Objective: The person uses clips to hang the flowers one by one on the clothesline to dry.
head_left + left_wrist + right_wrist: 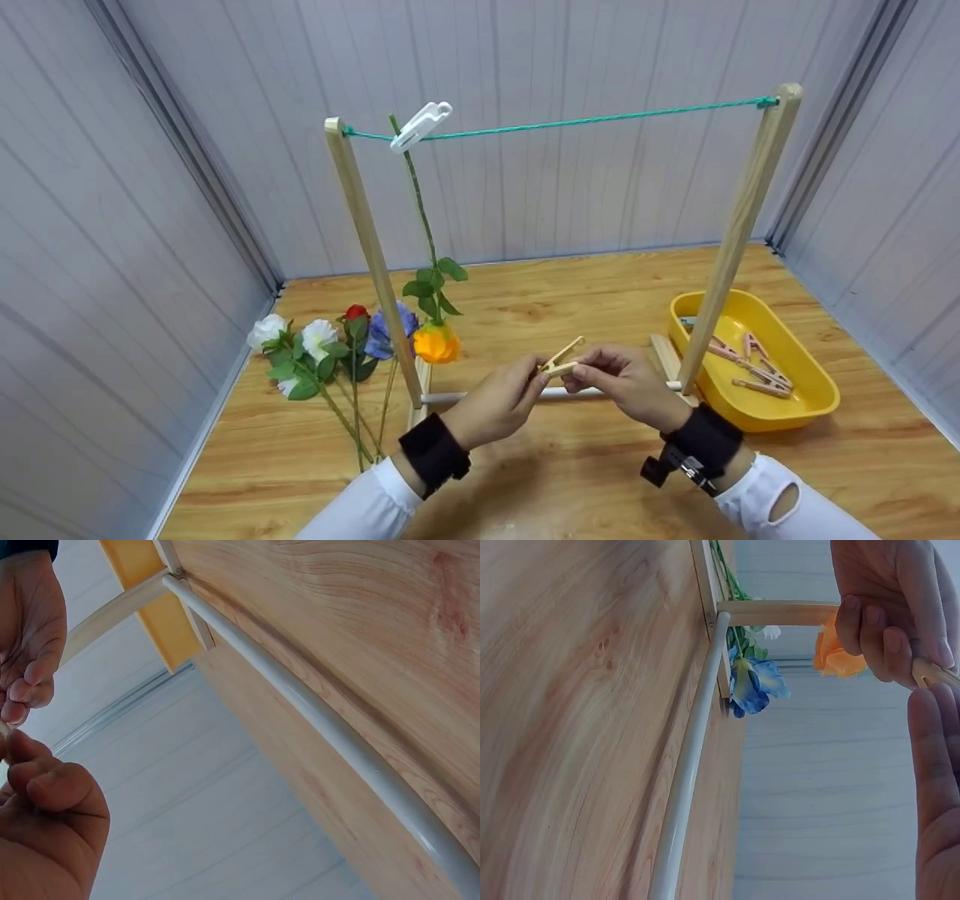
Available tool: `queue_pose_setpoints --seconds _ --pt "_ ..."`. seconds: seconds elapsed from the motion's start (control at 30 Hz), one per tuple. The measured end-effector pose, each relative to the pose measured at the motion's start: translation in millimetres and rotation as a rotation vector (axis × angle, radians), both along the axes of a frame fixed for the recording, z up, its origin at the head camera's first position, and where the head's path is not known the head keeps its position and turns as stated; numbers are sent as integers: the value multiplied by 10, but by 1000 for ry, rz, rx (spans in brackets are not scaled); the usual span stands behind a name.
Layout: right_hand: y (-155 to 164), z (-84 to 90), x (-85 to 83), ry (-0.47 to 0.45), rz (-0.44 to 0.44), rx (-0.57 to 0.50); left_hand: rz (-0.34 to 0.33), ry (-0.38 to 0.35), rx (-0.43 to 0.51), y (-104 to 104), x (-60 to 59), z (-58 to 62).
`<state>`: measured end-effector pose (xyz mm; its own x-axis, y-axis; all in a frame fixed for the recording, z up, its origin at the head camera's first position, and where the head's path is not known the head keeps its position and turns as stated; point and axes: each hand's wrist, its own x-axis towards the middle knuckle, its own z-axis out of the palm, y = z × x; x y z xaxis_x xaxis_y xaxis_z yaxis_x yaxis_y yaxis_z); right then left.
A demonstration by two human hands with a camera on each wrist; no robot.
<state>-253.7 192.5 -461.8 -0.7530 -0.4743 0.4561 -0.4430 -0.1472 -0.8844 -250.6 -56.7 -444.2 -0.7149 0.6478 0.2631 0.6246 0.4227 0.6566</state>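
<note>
In front of me both hands meet at a beige clothespin [559,370], its two arms spread apart. My left hand [495,405] pinches it from the left, while the thumb and fingers of my right hand [634,386] pinch its right end. In the right wrist view a tip of the clothespin [930,673] shows between the hands; the left wrist view hides most of it. Behind and above, a white clothespin [421,127] clamps a stem on the green cord [562,126], and the orange flower [436,343] hangs upside down.
The cord runs between a left wooden post [367,232] and a right one [742,202], joined low by a white rod [480,397]. White flowers [319,337], a red one [355,311] and a blue one [381,334] lie left. A yellow tray [814,401] with several clothespins [761,386] stands right.
</note>
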Motion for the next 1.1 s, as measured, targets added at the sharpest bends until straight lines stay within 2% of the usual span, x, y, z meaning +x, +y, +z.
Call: queue_pose_setpoints --seconds 0.3,0.4,0.53,0.6,0.7,0.8,0.9,1.1 --pt "-51 3 -24 13 11 -3 35 5 4 -3 9 -18" --pt "-50 23 -3 55 -81 38 44 1 -6 -15 8 -9" --pt "-43 68 15 181 -274 100 50 -3 -25 -37 0 -1" --pt "-41 98 11 282 -353 157 54 -1 -34 -46 0 -1" --pt "-39 149 0 432 -412 304 58 3 -44 -54 3 -2" --pt "-46 210 -5 544 -401 473 66 30 -65 -53 2 -5" --pt "-56 261 -4 606 -370 613 80 93 -107 -48 4 -9" --pt "-72 282 4 723 -346 790 112 197 -213 -40 40 -33"
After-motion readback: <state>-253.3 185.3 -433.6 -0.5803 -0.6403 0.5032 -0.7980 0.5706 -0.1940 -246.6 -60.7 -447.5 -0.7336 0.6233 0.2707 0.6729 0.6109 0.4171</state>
